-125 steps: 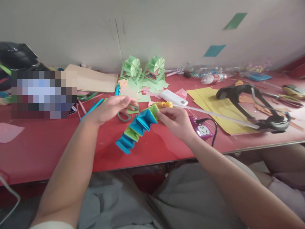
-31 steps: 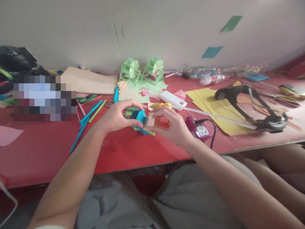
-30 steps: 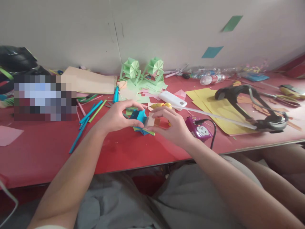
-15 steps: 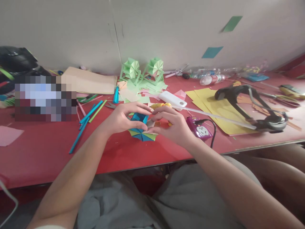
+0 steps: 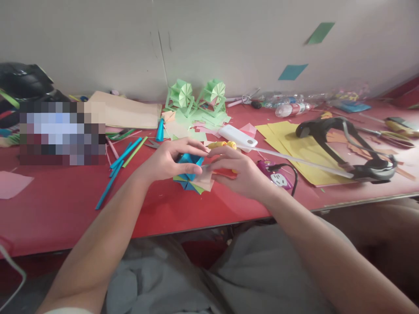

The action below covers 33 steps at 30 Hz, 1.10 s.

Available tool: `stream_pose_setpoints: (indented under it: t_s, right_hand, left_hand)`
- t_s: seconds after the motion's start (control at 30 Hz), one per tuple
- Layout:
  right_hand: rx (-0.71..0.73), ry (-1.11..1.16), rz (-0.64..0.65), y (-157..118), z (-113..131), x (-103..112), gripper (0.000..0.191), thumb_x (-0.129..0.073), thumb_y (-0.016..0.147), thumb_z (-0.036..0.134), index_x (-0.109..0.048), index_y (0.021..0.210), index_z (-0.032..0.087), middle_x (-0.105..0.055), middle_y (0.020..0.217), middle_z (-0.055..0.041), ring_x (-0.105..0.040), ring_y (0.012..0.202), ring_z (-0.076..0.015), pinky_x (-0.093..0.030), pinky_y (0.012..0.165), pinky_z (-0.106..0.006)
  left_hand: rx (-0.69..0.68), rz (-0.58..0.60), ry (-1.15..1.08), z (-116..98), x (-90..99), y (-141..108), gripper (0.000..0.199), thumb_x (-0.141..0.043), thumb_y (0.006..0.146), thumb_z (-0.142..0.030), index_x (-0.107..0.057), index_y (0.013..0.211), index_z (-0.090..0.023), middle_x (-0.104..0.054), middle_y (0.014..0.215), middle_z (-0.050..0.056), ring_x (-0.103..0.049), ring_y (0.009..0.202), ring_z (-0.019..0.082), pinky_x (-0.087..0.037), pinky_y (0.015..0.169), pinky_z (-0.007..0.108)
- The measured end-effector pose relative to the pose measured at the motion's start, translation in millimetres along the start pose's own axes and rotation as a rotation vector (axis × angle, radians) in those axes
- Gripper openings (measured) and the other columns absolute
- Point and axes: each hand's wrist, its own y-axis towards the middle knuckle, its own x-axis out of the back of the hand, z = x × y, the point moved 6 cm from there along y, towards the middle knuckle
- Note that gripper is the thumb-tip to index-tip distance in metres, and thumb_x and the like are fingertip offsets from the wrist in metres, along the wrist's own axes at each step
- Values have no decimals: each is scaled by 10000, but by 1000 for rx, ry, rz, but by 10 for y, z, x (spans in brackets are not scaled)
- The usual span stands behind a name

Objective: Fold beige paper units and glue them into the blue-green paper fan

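Currently, well to the left of the left grip, a pink sheet [image 5: 15, 184] lies flat on the red desk [image 5: 157, 216]. Nearer to that grip come blue paper sticks [image 5: 118, 169] and a light green strip [image 5: 133, 152], with a beige folder [image 5: 126, 109] beyond them. The left grip [image 5: 166, 161] is grasping the blue part of a folded paper piece [image 5: 192, 159], thumb on the near side, fingers over the top. This pleated blue and green piece sits between the two grips, near the desk's front edge. Straight beyond it stand two pale green paper wheels [image 5: 182, 93].

Its pale panel [image 5: 203, 179] shows the change: half a second ago it was mostly tucked between the fingers, and now it faces the wearer, its lower corner hanging below both grips. That suggests the piece is being turned or its folds adjusted, with the shape probably not settled.

The right grip [image 5: 240, 172] has its fingertips at that panel's edge; whether they pinch it, one cannot tell. Just beyond this grip lies a yellow tool [image 5: 218, 144], to its right a purple power strip [image 5: 274, 175], and farther right yellow sheets [image 5: 291, 159] and a black headset [image 5: 330, 131].
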Motion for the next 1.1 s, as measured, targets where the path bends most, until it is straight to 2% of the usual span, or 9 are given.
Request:
stream_pose_setpoints:
  t_s: [0.1,0.27,0.4,0.57,0.77,0.93,1.03,1.1]
  right_hand:
    - [32,1,-25,-2,11,13,137,-627,915,187,-749,915,251,-654,1136,-80,-647,1091,-248,-559,946,-469]
    - [35,27,-50,15,69,55,81,-669,908,245,-746,882,245,-636,1124,-83,-632,1103,-249,-550,948,-458]
    - [15,56,-51,19,92,26,69,-689,893,241,-753,911,258,-646,1093,-70,-640,1044,-233,-556,930,-451]
    - [-7,97,-55,12,93,-3,87,-684,895,218,-758,906,262,-669,1037,-55,-658,967,-217,-566,889,-441]
    - [37,91,2,23,150,-13,92,-680,896,209,-759,889,256,-706,1180,-63,-660,1074,-242,-535,958,-460]
    - [1,145,-2,32,167,-9,49,-718,872,214,-737,864,259,-760,959,-24,-693,934,-213,-546,919,-434]
    - [-40,143,-75,16,156,24,44,-717,875,214,-720,839,239,-755,899,-21,-692,885,-200,-558,859,-391]
    - [-84,115,-149,-7,129,58,38,-711,880,223,-707,843,229,-746,880,-24,-687,851,-194,-561,810,-372]
  left_hand:
    - [5,34,-57,-22,-10,13,361,-831,717,-527,-807,983,-285,-728,1180,83,-659,1119,285,-524,966,389]
    - [46,110,-188,32,-37,20,374,-785,751,-565,-809,955,-252,-748,1136,96,-665,1124,295,-546,922,387]
    - [153,194,-224,156,-96,5,459,-817,714,-549,-762,1020,-211,-746,1095,97,-691,1047,271,-561,880,371]
    - [223,202,-370,197,-144,-5,532,-895,630,-463,-651,1010,-182,-706,1119,104,-683,1045,254,-547,902,375]
    - [287,242,-458,218,-197,-12,640,-920,594,-393,-592,1104,-190,-653,1193,108,-674,1030,229,-543,873,347]
    - [269,262,-465,241,-226,2,686,-902,632,-460,-590,1179,-190,-658,1232,142,-666,1094,265,-534,926,388]
    - [212,228,-495,251,-143,-1,695,-806,719,-598,-604,1229,-172,-637,1312,186,-623,1209,312,-505,999,422]
    - [253,190,-500,307,-62,-29,697,-717,779,-660,-605,1271,-178,-617,1360,193,-610,1236,328,-516,986,424]
